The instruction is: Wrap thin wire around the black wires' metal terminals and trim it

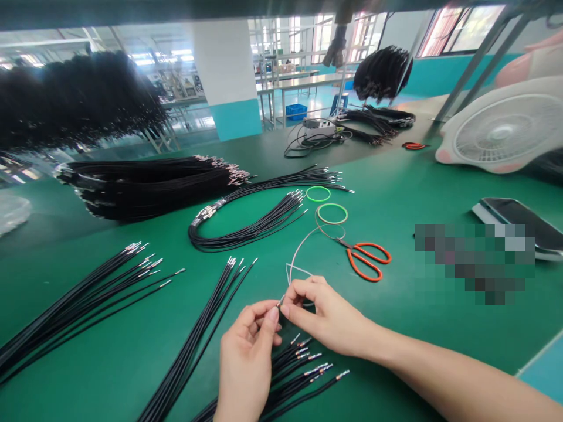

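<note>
My left hand (pixel 248 357) and my right hand (pixel 323 313) meet near the front of the green table (pixel 396 193), both pinched on the metal tip of a black wire (pixel 280 302). A thin white wire (pixel 295 266) loops just beyond my right fingers. Under my hands lies a small bunch of black wires with metal terminals (pixel 303 366). Another black wire bundle (pixel 197 340) runs diagonally to the left of my left hand.
Orange-handled scissors (pixel 367 259) lie right of centre, past two green rubber bands (pixel 323 204). More black wire bundles (pixel 145 184) fill the left and middle. A white fan (pixel 505 132) and a phone (pixel 523 225) sit at the right.
</note>
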Action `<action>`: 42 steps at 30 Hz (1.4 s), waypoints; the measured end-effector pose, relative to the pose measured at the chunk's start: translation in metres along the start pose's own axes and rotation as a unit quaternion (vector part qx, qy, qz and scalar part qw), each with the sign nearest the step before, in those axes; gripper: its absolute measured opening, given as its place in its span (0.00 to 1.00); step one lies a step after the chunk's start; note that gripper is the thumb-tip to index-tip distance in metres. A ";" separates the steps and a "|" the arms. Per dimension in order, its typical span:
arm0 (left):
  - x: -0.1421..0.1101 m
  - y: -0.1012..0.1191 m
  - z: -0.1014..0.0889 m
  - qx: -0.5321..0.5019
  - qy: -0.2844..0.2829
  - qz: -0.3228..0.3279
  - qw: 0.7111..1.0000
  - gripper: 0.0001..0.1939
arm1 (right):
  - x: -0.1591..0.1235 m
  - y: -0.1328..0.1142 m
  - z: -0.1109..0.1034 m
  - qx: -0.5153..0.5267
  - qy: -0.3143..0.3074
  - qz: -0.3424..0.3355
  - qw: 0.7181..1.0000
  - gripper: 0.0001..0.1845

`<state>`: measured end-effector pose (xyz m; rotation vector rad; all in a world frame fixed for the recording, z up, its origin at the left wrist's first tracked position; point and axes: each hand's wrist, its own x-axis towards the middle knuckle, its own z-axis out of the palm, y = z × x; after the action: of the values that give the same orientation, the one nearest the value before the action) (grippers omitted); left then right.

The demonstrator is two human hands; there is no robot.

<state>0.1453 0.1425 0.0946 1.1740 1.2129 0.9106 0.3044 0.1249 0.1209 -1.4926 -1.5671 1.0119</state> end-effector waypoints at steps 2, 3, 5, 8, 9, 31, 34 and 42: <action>0.001 -0.001 -0.002 -0.016 0.000 -0.020 1.000 0.17 | -0.001 -0.001 0.001 -0.013 0.005 -0.001 1.000 0.08; 0.002 -0.001 -0.003 -0.027 -0.005 -0.031 0.999 0.17 | -0.001 -0.001 0.002 -0.014 0.006 0.000 1.000 0.08; 0.002 -0.001 -0.004 -0.056 -0.018 -0.051 0.997 0.18 | -0.001 -0.001 0.003 -0.013 0.008 0.001 1.000 0.08; 0.003 0.000 -0.005 -0.097 -0.024 -0.072 0.992 0.17 | 0.000 0.000 0.005 -0.008 0.006 -0.003 1.000 0.08; 0.003 0.001 -0.004 -0.105 -0.022 -0.074 0.991 0.16 | 0.000 0.000 0.005 -0.007 0.005 -0.005 1.000 0.08; -0.002 -0.009 -0.007 0.203 0.038 0.219 0.954 0.10 | -0.001 0.002 0.005 -0.024 0.014 -0.004 1.000 0.10; -0.005 -0.006 -0.006 0.243 0.049 0.243 0.938 0.09 | -0.002 0.001 0.005 -0.025 0.012 -0.011 1.000 0.10; -0.003 -0.003 -0.001 0.120 0.036 0.075 0.989 0.13 | -0.001 0.000 0.006 -0.042 0.013 -0.029 0.999 0.10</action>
<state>0.1432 0.1393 0.0919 1.4507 1.3336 0.9455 0.2989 0.1233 0.1181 -1.5021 -1.6437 0.9009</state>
